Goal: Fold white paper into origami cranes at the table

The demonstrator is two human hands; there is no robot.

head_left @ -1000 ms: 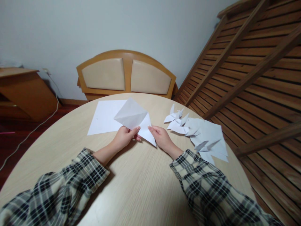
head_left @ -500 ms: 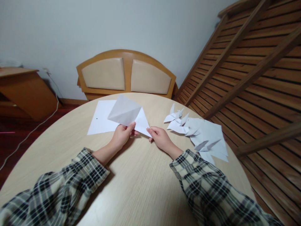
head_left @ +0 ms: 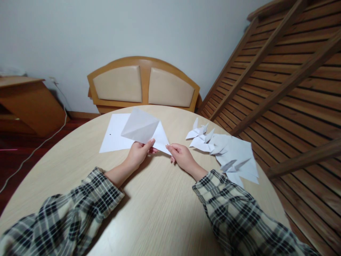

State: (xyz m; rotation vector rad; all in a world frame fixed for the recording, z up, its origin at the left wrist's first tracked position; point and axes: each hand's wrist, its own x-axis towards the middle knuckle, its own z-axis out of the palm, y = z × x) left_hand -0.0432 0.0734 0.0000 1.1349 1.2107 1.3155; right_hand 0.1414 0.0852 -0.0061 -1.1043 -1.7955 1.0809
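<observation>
Holds folded white paper [head_left: 141,125] farther left than a second ago, pinched at lower edge in grip of left hand [head_left: 137,153], near corner in grip of right hand [head_left: 182,155].

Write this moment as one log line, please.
left fingers: hold folded paper | right fingers: hold its corner | flat sheet: on table, partly hidden by folded paper | folded figures: at right

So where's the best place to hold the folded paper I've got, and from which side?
I'd pinch the folded paper at its narrow near-right corner, right hand coming from the right, since it tapers there. The left hand suits the near edge, thumb on top, as the paper spreads out broadly beyond it.
</observation>
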